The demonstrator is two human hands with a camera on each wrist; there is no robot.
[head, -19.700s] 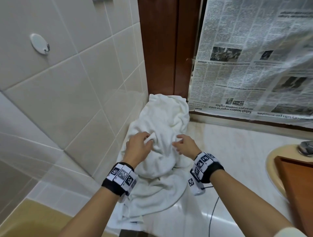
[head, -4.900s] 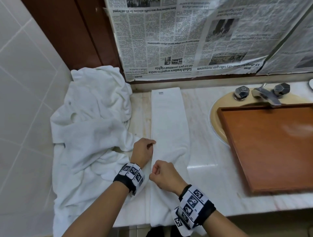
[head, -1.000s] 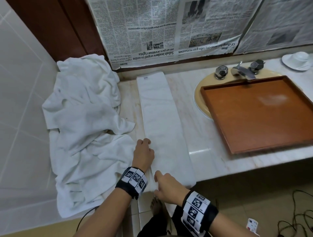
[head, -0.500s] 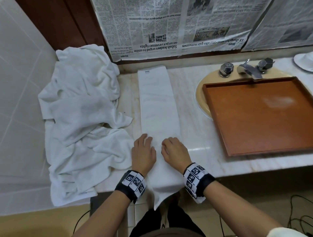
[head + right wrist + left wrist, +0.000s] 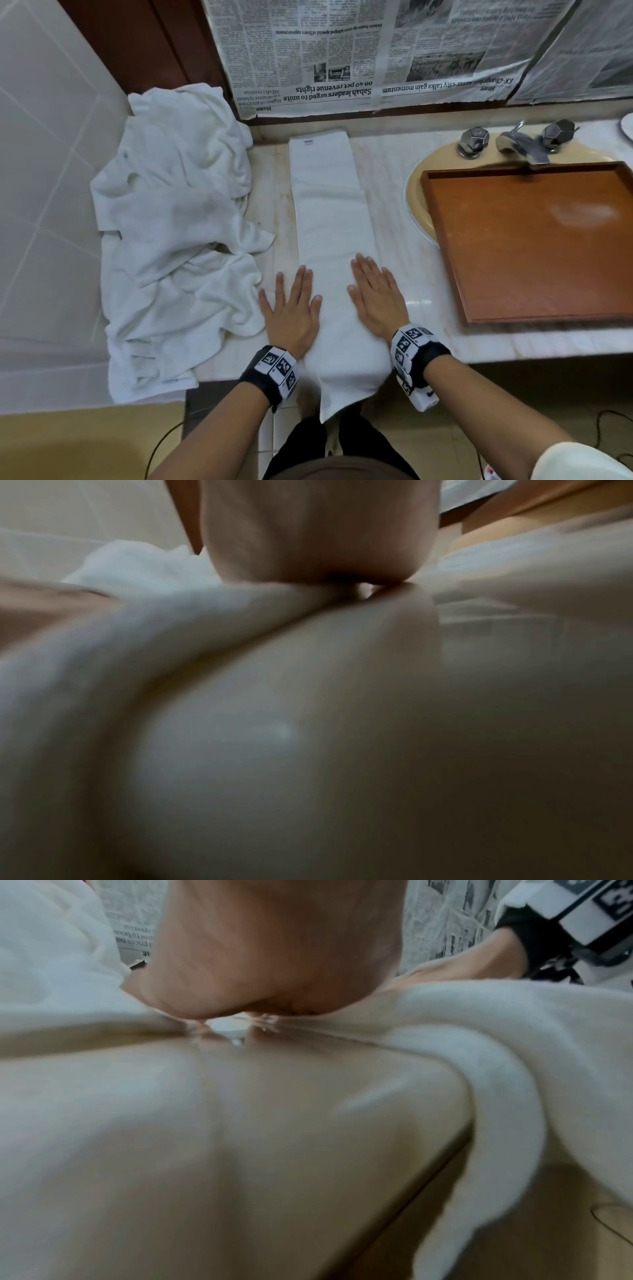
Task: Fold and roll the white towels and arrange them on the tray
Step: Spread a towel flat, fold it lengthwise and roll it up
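Observation:
A white towel [image 5: 329,205] folded into a long narrow strip lies on the marble counter, running from the back wall to the front edge, where its near end [image 5: 342,394] hangs over. My left hand [image 5: 291,308] lies flat with straight fingers on the strip's left edge. Flat on the right edge rests my right hand [image 5: 375,298]. The wooden tray [image 5: 534,246] sits over the sink to the right, with nothing on it. Both wrist views are blurred, showing only each palm [image 5: 274,961] [image 5: 315,534] pressed down on the towel [image 5: 479,1042] [image 5: 120,642].
A heap of crumpled white towels [image 5: 171,240] covers the counter's left end against the tiled wall. A faucet with two knobs [image 5: 520,144] stands behind the tray. Newspaper [image 5: 359,51] covers the mirror. A white dish [image 5: 628,128] shows at the far right.
Both hands have slid forward along the strip from near the counter edge, and their fingers have flattened out on the towel. The strip itself lies as before.

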